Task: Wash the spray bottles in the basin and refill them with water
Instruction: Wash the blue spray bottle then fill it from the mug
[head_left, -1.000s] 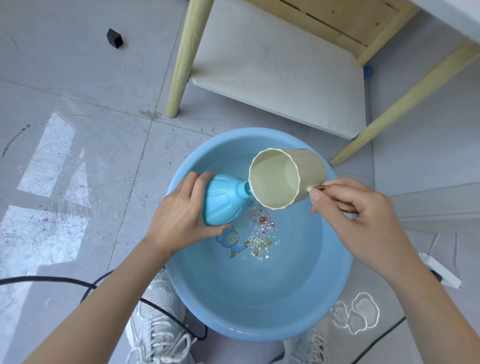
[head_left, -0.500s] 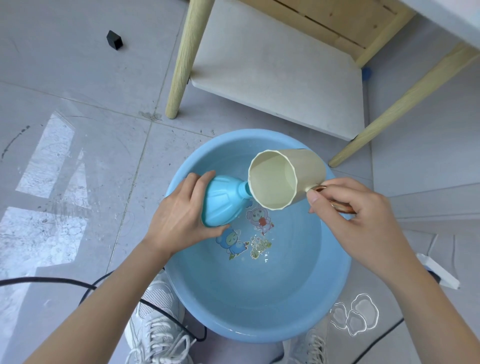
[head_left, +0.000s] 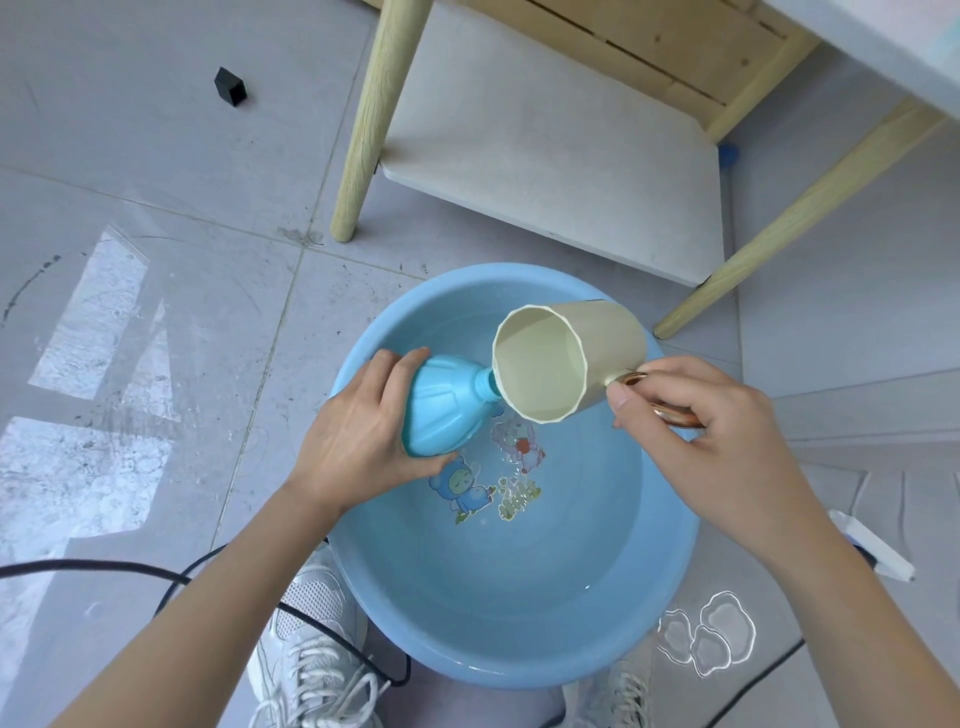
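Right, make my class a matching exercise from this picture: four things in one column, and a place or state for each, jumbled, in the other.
Things:
1 bottle
2 cup
3 basin
4 black block

Places or states:
A alone on the floor, upper left
B tipped, held by its handle in the right hand
C gripped by the left hand
D on the floor, holding water

Pairs: 1-C, 2-B, 3-D, 4-A

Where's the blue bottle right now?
In the head view, the blue bottle is held tilted in the left hand over the basin's left half, its open neck at the rim of the cream cup gripped by the right hand.
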